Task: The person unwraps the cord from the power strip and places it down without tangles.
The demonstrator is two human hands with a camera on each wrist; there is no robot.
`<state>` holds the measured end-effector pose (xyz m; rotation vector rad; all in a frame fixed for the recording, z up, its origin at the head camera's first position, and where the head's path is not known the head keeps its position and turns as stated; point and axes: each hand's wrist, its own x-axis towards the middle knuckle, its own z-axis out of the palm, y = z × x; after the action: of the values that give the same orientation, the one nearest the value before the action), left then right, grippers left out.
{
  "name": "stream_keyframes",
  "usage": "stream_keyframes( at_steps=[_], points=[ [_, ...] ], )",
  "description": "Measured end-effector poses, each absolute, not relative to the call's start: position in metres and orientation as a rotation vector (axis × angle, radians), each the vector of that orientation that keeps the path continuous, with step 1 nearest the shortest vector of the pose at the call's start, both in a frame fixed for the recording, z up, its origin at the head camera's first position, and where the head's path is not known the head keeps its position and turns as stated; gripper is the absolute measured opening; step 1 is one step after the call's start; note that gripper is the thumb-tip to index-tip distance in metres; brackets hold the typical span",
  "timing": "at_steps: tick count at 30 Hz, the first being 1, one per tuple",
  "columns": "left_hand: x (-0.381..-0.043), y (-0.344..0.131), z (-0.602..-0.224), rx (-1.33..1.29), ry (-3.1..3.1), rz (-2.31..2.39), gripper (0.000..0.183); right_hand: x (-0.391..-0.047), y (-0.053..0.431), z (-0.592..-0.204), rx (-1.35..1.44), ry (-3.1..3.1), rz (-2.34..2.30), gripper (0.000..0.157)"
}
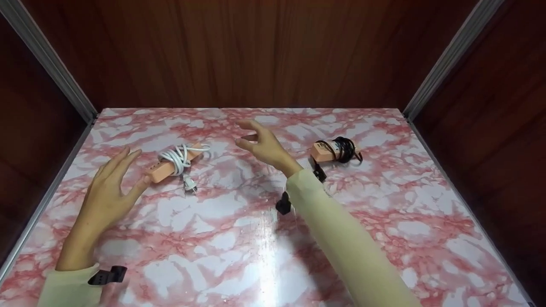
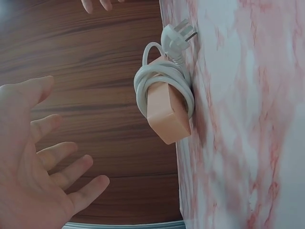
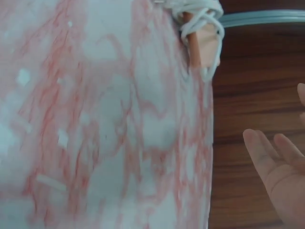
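Note:
An orange power strip (image 1: 161,171) with its white cord (image 1: 175,160) wound round it lies on the left of the table; the white plug (image 1: 189,184) rests beside it. My left hand (image 1: 106,194) is just left of this strip, fingers spread, holding nothing; in the left wrist view its palm (image 2: 28,176) is bare. To the right of the same strip, my right hand (image 1: 266,147) is raised with fingers loosely bent and nothing between them. A second orange power strip (image 1: 322,152), wrapped in black cord (image 1: 344,149), lies right of my right hand.
The pink and white marbled tabletop (image 1: 204,264) is bounded by a dark wood panel (image 1: 256,55) at the back and others at both sides. Metal rails (image 1: 456,55) run along the corners. Black straps (image 1: 107,276) sit at my wrists.

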<state>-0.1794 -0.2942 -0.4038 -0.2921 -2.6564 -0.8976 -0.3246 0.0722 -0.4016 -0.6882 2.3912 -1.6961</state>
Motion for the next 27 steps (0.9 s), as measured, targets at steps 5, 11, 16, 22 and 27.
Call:
stream_keyframes(
  at_steps=[5, 11, 16, 22, 27],
  points=[
    [-0.18, -0.294, -0.408, -0.31, -2.638, -0.92, 0.068, -0.331, 0.057, -0.412, -0.636, 2.33, -1.703, 0.053],
    [-0.181, -0.287, -0.411, -0.351, -2.598, -0.936, 0.064, -0.336, 0.04, -0.421, -0.636, 2.281, -1.721, 0.052],
    [-0.182, -0.277, -0.414, -0.402, -2.579, -0.94, 0.062, -0.34, 0.026, -0.428, -0.607, 2.273, -1.713, 0.051],
    [-0.181, -0.267, -0.422, -0.423, -2.608, -0.949, 0.057, -0.342, 0.01, -0.44, -0.589, 2.219, -1.71, 0.051],
    [-0.182, -0.263, -0.427, -0.451, -2.616, -0.952, 0.054, -0.345, -0.002, -0.445, -0.554, 2.174, -1.674, 0.051]
  ],
)
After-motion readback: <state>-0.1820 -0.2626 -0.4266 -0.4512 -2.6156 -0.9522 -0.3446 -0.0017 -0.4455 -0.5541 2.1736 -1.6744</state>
